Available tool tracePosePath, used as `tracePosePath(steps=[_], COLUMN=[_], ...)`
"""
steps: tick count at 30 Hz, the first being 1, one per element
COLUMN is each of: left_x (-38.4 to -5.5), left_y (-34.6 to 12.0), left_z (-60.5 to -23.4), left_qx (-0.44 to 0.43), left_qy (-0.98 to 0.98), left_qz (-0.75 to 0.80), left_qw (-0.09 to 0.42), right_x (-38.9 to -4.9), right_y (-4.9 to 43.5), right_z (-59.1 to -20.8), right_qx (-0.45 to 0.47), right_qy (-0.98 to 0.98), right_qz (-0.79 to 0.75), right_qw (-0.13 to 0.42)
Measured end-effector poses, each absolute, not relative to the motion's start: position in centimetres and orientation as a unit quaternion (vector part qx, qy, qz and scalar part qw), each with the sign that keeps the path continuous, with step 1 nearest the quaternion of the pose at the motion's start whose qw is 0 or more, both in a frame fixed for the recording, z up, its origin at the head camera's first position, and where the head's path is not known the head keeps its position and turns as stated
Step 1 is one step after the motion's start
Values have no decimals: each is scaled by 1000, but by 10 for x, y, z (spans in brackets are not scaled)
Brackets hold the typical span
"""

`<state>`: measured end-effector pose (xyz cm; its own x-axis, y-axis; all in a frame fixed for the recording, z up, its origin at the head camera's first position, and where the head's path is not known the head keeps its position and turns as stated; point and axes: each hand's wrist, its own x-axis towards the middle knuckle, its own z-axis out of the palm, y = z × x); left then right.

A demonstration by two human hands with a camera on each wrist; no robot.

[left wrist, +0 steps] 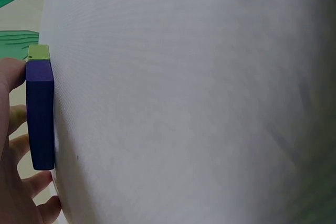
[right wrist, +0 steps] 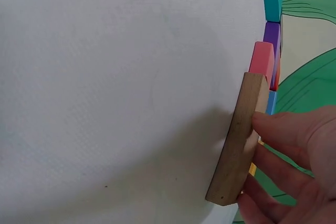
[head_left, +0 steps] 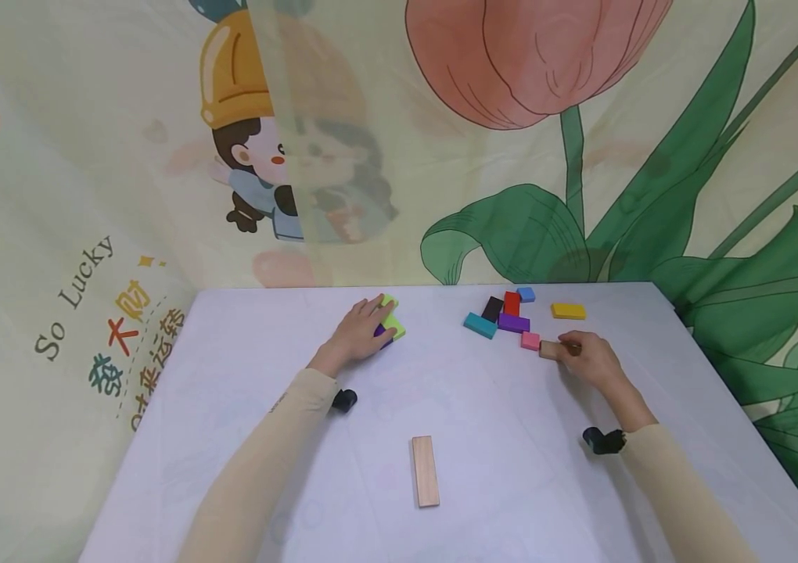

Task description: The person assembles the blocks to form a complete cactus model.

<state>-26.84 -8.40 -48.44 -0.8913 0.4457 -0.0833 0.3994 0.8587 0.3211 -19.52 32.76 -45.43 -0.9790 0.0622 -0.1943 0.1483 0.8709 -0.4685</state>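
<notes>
My left hand [head_left: 358, 332] rests at the far left-centre of the table, fingers spread over lime green blocks [head_left: 393, 323] and a dark purple block [head_left: 385, 338]. In the left wrist view, its thumb lies beside the top of the purple block [left wrist: 40, 119], with a lime green block [left wrist: 39, 52] just behind. My right hand [head_left: 591, 360] pinches a plain wooden block [right wrist: 239, 140] between thumb and fingers. That block's far end meets a pink block [head_left: 530, 341], which adjoins a purple block [head_left: 514, 323] in a cluster. Part of the wooden block is hidden by the hand in the head view.
The cluster also has teal [head_left: 479, 325], black [head_left: 492, 308], red [head_left: 512, 303] and blue [head_left: 526, 295] blocks. A yellow block [head_left: 569, 311] lies to their right. Another wooden block [head_left: 425, 471] lies near the front middle. The white table [head_left: 512, 485] ends at a printed cloth backdrop.
</notes>
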Motion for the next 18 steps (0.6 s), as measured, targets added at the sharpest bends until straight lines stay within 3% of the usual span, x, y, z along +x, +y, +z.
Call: tracePosePath(steps=[18], left_x=[-268], left_y=[-84], left_z=[-484], left_qx=[222], left_qy=[961], left_qz=[149], left_qw=[75], right_x=[-186], right_y=[324], right_z=[-442], right_qx=[50], right_qy=[969], right_qz=[-228], right_qw=[83])
